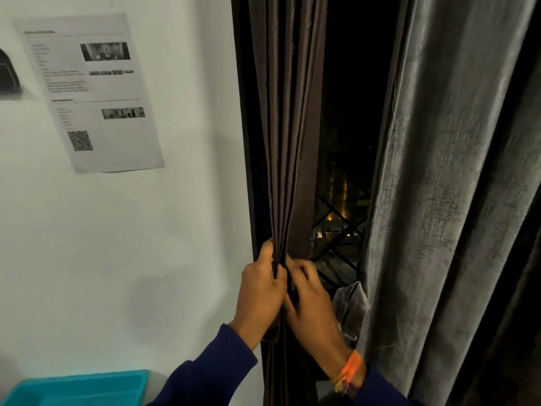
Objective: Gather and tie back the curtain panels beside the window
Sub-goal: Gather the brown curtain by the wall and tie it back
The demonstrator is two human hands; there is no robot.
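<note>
A dark brown curtain panel (285, 127) hangs in tight pleats at the window's left edge. My left hand (262, 284) grips the bunched pleats from the left at about waist height. Pressed against the same bundle from the right is my right hand (307, 291), its fingers curled on the folds. A grey textured curtain panel (445, 186) hangs loose on the right, apart from both hands. Between the two panels shows the dark window (351, 112) with a diagonal metal grille (336, 238).
A white wall (131, 244) fills the left side, with a printed paper sheet (90, 92) stuck on it. A turquoise plastic tray (82, 388) sits at the bottom left. A crumpled grey cloth or bag (351, 306) hangs by the grey panel's edge.
</note>
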